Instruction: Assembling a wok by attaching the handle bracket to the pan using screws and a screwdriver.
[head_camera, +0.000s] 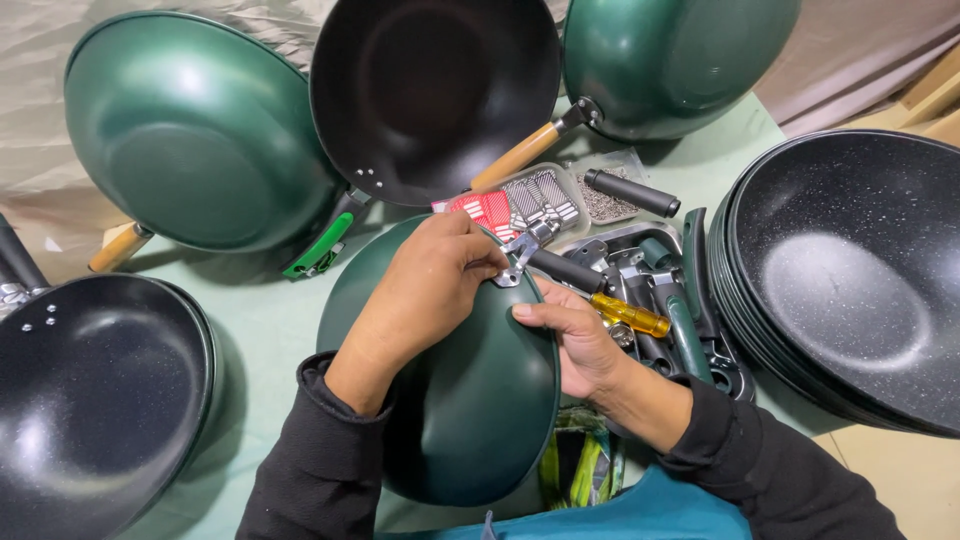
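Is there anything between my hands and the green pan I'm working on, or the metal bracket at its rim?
Nothing visible. The left hand lies on the upturned green pan and pinches the metal bracket at its rim. The right hand grips the rim beside it. The tray of handles sits just beyond the rim.

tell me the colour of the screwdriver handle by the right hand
Translucent yellow screwdriver handle, seen clearly in the head view.

You sit at a cookware assembly bench: unhandled green woks (200, 130), a nested stack of black pans (850, 290), a tray of loose handles (650, 290), screws (603, 203).
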